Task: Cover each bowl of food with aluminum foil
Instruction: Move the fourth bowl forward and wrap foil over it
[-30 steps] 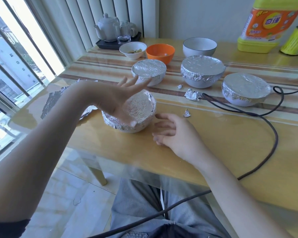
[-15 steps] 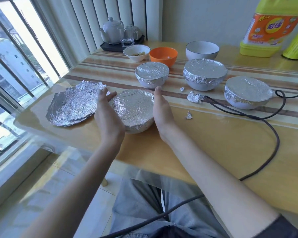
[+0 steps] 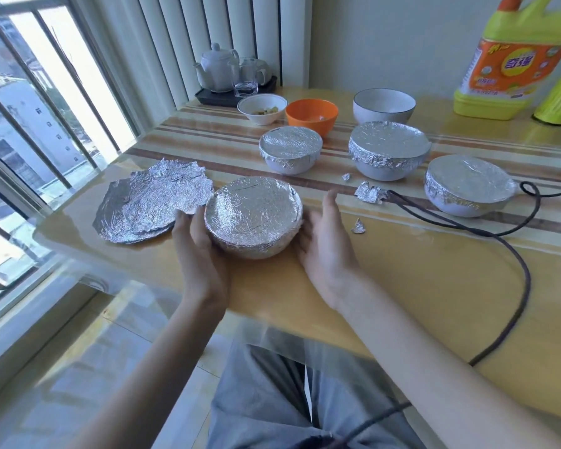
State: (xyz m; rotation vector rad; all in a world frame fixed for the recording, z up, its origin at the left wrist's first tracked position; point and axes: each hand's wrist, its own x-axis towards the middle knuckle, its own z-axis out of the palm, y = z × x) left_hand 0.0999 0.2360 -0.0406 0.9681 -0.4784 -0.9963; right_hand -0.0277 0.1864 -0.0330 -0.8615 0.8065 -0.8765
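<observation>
A bowl fully wrapped in crinkled foil (image 3: 253, 218) sits near the table's front edge. My left hand (image 3: 198, 251) presses flat against its left side and my right hand (image 3: 324, 247) cups its right side, fingers straight. A loose crumpled foil sheet (image 3: 149, 202) lies flat just left of it. Behind stand three foil-topped white bowls (image 3: 290, 150) (image 3: 387, 147) (image 3: 468, 184). Further back are three uncovered bowls: a small white one with food (image 3: 262, 108), an orange one (image 3: 311, 115) and a white one with a dark rim (image 3: 383, 105).
Small foil scraps (image 3: 370, 192) (image 3: 358, 226) lie right of my hands. A dark cable (image 3: 518, 247) loops across the right of the wooden table (image 3: 418, 286). A teapot set on a tray (image 3: 221, 68) stands at the back left, a yellow detergent bottle (image 3: 512, 59) at the back right.
One second ago my left hand lay over the bowl's top and my right hand rested on the table. Both hands now cup the wrapped bowl's sides, uncovering the foil sheet on the left.
</observation>
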